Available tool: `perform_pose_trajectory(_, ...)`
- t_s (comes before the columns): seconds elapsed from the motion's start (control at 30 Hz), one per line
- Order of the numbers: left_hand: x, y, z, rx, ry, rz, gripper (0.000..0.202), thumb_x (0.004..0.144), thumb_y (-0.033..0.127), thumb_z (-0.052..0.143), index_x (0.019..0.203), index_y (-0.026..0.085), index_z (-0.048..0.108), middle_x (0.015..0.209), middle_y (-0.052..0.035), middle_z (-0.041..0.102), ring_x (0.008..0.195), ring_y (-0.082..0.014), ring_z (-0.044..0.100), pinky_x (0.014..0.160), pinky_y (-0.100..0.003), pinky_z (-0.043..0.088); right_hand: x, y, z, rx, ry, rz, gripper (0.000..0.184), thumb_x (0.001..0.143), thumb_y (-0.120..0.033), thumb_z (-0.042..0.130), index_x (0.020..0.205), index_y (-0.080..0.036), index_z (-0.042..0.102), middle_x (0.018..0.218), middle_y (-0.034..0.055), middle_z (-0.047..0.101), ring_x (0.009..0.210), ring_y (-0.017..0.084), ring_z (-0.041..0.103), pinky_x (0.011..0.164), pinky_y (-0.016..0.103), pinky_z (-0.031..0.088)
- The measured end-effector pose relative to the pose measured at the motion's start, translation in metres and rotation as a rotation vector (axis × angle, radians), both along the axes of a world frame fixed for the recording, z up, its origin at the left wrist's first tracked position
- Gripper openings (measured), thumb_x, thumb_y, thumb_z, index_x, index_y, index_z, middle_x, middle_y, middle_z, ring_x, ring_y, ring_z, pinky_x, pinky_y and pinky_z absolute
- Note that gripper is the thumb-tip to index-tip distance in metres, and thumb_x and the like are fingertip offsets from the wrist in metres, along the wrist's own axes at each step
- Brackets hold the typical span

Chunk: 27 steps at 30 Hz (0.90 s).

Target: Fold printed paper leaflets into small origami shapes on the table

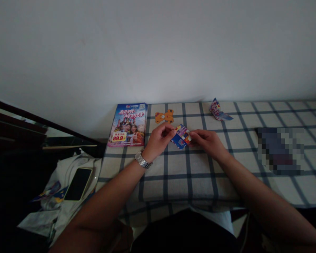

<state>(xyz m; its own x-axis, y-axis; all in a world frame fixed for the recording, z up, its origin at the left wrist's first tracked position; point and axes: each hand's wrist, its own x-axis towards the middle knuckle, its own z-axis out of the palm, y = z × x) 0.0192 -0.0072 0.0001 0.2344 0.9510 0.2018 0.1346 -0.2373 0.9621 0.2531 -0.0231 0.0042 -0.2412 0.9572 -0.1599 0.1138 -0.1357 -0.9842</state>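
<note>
Between my two hands is a small folded piece of printed paper (182, 137), blue with purple, yellow and orange patches, held a little above the checked cloth. My left hand (160, 137), with a metal watch (143, 160) on its wrist, pinches the paper's left edge between thumb and fingers. The right edge is pinched by my right hand (205, 141). Just beyond my left hand lies a flat orange teddy bear cutout (164, 116). A stack of printed flyers (128, 125), marked 89.9, lies left of my left hand.
A creased scrap of colourful paper (219, 110) stands near the wall at the back. Farther right lies a dark, pixelated flat object (277, 151). A phone (78, 184) rests on white bags below the left edge of the checked cloth (171, 179).
</note>
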Motion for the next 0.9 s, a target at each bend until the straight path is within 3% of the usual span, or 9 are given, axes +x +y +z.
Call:
perform_pose_trajectory(0.2,0.0009,-0.0016,0.0006,-0.001,-0.026,0.027,0.032,0.096,0.051,0.07,0.092,0.02,0.064,0.087,-0.0012,0.065,0.078,-0.0151,0.061,0.071,-0.026,0.05,-0.0049,-0.004,0.0019,-0.138,0.101,0.05,0.047,0.079,-0.066,0.082,0.095,-0.022,0.077,0.083,0.0068,0.083,0.076,0.025,0.081,0.072,0.035,0.07)
perform_pose_trajectory(0.3,0.0017,-0.003,0.0025,-0.004,-0.019,0.027,0.032,0.095,0.051,0.071,0.092,0.02,0.064,0.087,-0.001,0.066,0.079,-0.0154,0.062,0.072,-0.027,0.051,-0.0064,-0.004,0.0019,-0.134,0.059,0.064,0.046,0.073,-0.062,0.088,0.088,-0.02,0.074,0.074,0.0061,0.081,0.068,0.024,0.08,0.066,0.036,0.07)
perform_pose_trajectory(0.6,0.0004,-0.0009,0.0039,-0.004,-0.011,-0.059,0.028,0.096,0.047,0.07,0.098,0.02,0.066,0.095,-0.0031,0.069,0.086,-0.0163,0.066,0.078,-0.027,0.053,-0.0037,-0.0033,0.0027,-0.088,-0.025,0.026,0.047,0.077,-0.063,0.085,0.079,-0.019,0.068,0.057,0.003,0.074,0.049,0.019,0.072,0.048,0.027,0.062)
perform_pose_trajectory(0.73,-0.0005,-0.0006,0.0038,-0.056,-0.02,-0.079,0.03,0.095,0.049,0.071,0.1,0.02,0.067,0.095,-0.0034,0.071,0.081,-0.0161,0.067,0.074,-0.028,0.055,-0.0036,-0.0032,0.004,-0.093,0.004,0.024,0.048,0.075,-0.065,0.085,0.082,-0.019,0.07,0.06,0.0037,0.075,0.052,0.021,0.074,0.051,0.03,0.064)
perform_pose_trajectory(0.9,-0.0002,-0.0003,0.0001,-0.039,-0.049,-0.015,0.031,0.094,0.049,0.072,0.1,0.02,0.067,0.094,-0.0036,0.071,0.08,-0.0157,0.066,0.073,-0.027,0.056,-0.0026,-0.0028,0.0041,-0.118,0.049,0.089,0.051,0.078,-0.066,0.083,0.092,-0.018,0.074,0.071,0.0065,0.08,0.063,0.021,0.078,0.062,0.032,0.068)
